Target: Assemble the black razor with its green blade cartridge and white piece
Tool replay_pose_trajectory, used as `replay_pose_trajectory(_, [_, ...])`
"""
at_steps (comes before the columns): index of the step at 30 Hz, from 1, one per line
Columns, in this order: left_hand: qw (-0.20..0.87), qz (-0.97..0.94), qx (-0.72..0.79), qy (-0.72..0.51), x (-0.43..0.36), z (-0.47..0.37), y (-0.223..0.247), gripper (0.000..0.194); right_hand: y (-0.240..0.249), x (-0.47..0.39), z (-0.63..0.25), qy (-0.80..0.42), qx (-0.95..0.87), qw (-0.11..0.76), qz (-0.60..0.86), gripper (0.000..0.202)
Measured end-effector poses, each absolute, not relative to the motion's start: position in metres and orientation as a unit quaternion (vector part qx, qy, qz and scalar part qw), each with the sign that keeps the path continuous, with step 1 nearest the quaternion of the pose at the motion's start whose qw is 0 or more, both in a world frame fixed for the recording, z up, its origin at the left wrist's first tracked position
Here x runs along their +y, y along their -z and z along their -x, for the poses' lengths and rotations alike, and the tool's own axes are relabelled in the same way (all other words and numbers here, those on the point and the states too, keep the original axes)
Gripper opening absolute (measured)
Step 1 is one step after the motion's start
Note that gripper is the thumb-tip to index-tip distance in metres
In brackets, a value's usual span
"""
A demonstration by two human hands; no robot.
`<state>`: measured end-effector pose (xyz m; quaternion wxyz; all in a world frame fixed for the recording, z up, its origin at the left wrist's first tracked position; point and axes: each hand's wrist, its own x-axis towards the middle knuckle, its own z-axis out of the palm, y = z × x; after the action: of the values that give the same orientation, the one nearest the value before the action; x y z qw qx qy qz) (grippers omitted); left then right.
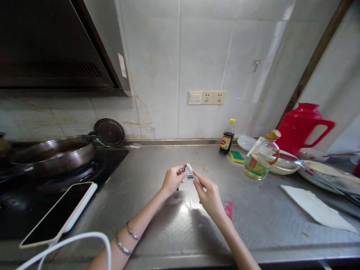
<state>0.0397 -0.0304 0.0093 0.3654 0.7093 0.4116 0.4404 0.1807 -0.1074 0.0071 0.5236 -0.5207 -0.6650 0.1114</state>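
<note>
Pinches a small white-and-black implement point(189, 168) in left hand point(172, 180) and right hand point(207, 189) over the metal surface point(152, 165), and could drop it through too slack a grip.

At left a pan point(60, 164) sits on the stove point(19, 217), a phone point(60, 213) nearer; over the counter point(146, 168), a small item point(190, 175) is between the left hand point(172, 180) and right hand point(207, 192); at right, a sponge point(236, 156) lies between a sauce bottle point(226, 142) and an oil jug point(257, 161), a thermos point(298, 129) behind, paper point(317, 208) nearer.
</note>
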Motion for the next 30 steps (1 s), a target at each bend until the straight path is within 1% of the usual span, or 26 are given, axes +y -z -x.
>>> replay_pose_trajectory(6, [0.414, -0.686, 0.403, -0.442, -0.03, -0.041, -0.011, 0.022, -0.01, -0.108, -0.18, -0.12, -0.66, 0.527, 0.522, 0.038])
replay_pose_trajectory(18, [0.449, -0.674, 0.386, -0.443, -0.028, -0.042, -0.009, 0.018, -0.012, -0.109, -0.178, -0.128, -0.652, 0.538, 0.519, 0.039])
replay_pose_trajectory(22, [0.472, -0.649, 0.38, -0.46, -0.025, -0.039, -0.011, 0.023, -0.01, -0.112, -0.181, -0.137, -0.648, 0.531, 0.528, 0.039])
replay_pose_trajectory(25, [0.491, -0.62, 0.387, -0.474, -0.02, -0.034, -0.016, 0.028, -0.008, -0.109, -0.189, -0.12, -0.646, 0.526, 0.54, 0.038])
replay_pose_trajectory(30, [0.501, -0.588, 0.396, -0.496, -0.017, -0.023, -0.029, 0.029, -0.001, -0.1, -0.207, -0.089, -0.646, 0.492, 0.577, 0.037])
